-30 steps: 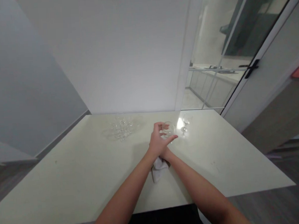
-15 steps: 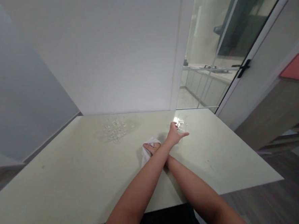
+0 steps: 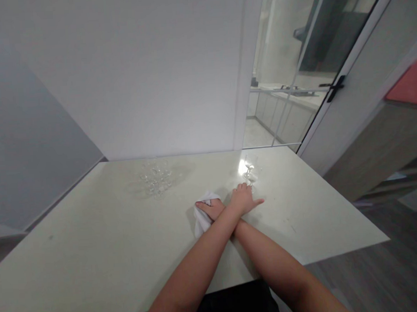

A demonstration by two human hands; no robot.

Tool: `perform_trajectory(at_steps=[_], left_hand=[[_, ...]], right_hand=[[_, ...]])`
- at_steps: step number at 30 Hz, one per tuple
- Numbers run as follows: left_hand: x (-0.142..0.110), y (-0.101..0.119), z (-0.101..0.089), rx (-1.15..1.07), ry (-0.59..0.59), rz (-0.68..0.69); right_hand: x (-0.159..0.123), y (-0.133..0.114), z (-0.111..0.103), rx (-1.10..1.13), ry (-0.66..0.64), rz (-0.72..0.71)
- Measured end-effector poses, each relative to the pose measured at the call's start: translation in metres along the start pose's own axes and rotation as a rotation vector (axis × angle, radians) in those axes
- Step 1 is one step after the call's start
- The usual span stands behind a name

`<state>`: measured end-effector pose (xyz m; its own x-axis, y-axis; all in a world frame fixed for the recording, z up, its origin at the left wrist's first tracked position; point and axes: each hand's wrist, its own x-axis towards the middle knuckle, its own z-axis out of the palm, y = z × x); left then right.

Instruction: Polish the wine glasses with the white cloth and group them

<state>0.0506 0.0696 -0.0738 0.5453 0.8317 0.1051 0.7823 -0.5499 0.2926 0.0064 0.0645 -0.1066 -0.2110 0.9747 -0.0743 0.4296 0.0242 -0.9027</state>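
My arms are crossed over a pale table (image 3: 93,238). My left hand (image 3: 244,198) reaches to the right, thumb stretched out and fingers loosely apart, its fingertips at the foot of clear stemmed glasses (image 3: 250,172) standing in a bright glare. It holds nothing that I can see. My right hand (image 3: 210,207) lies under the left forearm, closed on a crumpled white cloth (image 3: 200,220) that rests on the table.
A cluster of several clear glasses (image 3: 155,180) stands at the back left of the table, near the white wall. A glass door with a black handle (image 3: 333,89) is at the right. The table's right edge drops to a grey wood floor (image 3: 388,277).
My left hand carried a glass to the right and set it beside the other one, then drew back a little. My right hand with the cloth shifted left, out from under the left wrist.
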Motion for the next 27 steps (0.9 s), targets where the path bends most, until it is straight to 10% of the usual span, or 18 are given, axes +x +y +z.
perform_trajectory(at_steps=[27], left_hand=[[0.0016,-0.0015,0.0045,-0.226,-0.116,0.059]], right_hand=[[-0.0042,-0.003,-0.0043,-0.01,-0.023,-0.002]])
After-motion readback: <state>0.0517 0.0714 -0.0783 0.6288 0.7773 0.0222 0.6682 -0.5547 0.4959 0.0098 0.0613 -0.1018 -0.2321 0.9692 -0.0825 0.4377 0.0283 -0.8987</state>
